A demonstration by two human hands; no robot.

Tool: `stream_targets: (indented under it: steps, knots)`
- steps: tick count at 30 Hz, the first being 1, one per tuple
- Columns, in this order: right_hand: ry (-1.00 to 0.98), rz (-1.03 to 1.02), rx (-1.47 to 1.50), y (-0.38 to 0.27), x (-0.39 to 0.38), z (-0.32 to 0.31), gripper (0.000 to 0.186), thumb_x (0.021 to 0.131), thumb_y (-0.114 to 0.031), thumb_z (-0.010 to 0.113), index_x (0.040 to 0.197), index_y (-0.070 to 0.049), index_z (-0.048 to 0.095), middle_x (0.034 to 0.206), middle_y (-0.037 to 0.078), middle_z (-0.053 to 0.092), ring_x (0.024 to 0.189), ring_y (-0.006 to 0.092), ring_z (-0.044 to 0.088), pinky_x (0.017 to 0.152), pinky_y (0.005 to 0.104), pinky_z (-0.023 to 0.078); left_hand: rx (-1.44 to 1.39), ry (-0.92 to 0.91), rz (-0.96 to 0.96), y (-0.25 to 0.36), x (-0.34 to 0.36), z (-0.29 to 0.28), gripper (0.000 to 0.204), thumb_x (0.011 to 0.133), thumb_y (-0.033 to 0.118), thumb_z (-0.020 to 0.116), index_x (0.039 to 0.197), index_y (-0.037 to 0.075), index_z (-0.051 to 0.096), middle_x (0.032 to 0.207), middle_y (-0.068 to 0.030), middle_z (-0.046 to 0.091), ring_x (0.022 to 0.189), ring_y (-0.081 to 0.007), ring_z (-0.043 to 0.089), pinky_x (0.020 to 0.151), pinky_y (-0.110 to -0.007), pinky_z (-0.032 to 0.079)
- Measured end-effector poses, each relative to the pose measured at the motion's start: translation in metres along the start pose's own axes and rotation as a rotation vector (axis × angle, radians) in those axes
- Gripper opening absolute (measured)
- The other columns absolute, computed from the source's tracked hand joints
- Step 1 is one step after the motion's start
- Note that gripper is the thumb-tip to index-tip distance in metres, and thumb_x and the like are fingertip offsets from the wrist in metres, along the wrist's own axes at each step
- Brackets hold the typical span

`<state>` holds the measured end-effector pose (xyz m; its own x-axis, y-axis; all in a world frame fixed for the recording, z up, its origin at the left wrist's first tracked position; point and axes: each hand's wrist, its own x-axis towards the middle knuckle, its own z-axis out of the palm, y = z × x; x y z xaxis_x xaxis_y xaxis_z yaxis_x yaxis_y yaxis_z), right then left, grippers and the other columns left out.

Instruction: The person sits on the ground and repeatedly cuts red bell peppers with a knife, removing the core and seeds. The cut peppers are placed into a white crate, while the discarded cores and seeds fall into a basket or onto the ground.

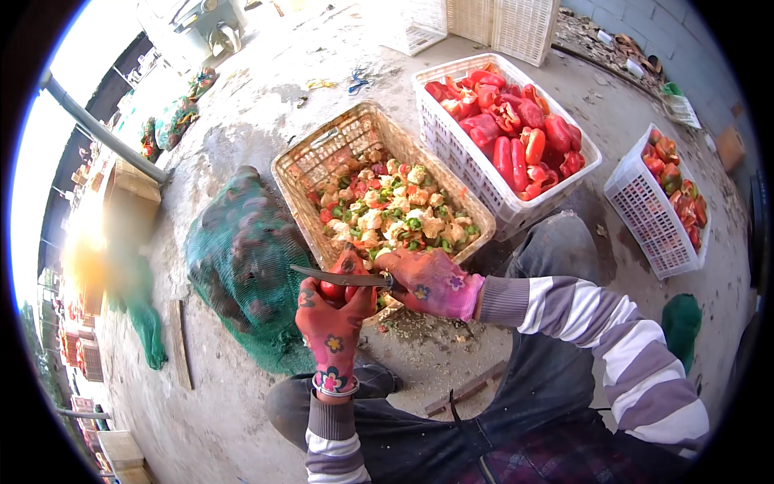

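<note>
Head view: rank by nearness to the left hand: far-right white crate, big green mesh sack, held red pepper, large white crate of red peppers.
1. Red pepper: in the left hand.
2. Big green mesh sack: just left of that hand.
3. Large white crate: up and to the right.
4. Far-right white crate: beyond the large one, toward the right edge.

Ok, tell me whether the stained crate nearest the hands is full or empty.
Partly full: the crate has pepper cores heaped inside, yet its far inner side shows well above them.

Net sack (242, 250) left of crate (322, 147); peppers (502, 159) right
</note>
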<state>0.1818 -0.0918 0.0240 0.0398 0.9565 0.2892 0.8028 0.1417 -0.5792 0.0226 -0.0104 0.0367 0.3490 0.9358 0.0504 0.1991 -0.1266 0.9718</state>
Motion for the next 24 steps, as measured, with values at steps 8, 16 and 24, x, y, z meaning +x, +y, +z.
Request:
stream_targets:
  steps: [8,16,24]
  knots:
    - [-0.074,0.074,-0.157,0.009,0.003,0.014,0.033,0.078,-0.016,0.065,0.105,-0.006,0.050,0.091,0.013,0.057,0.082,0.0298,0.062,0.061,0.0397,0.050,-0.238,-0.026,-0.075,0.012,-0.004,0.009,0.038,0.072,0.012,0.080,0.098,-0.004,0.057,0.089,-0.0106,0.064,0.079,-0.0132,0.061,0.074,-0.026,0.051]
    - [-0.207,0.487,-0.112,0.075,-0.004,0.011,0.020,0.072,-0.020,0.062,0.081,-0.003,0.068,0.084,0.019,0.066,0.082,0.0353,0.065,0.074,0.0417,0.052,-0.241,0.109,0.181,0.015,-0.004,-0.027,0.050,0.072,0.013,0.076,0.112,0.001,0.049,0.107,-0.0085,0.055,0.100,-0.0168,0.054,0.090,-0.032,0.045]
    - [-0.306,0.683,0.493,0.065,0.012,0.001,0.036,0.077,-0.036,0.061,0.085,-0.002,0.067,0.074,0.015,0.064,0.070,0.0258,0.062,0.062,0.0354,0.048,0.048,0.190,0.635,0.000,0.010,-0.033,0.060,0.066,0.006,0.071,0.119,0.006,0.042,0.121,-0.0110,0.045,0.114,-0.0262,0.046,0.100,-0.040,0.037]
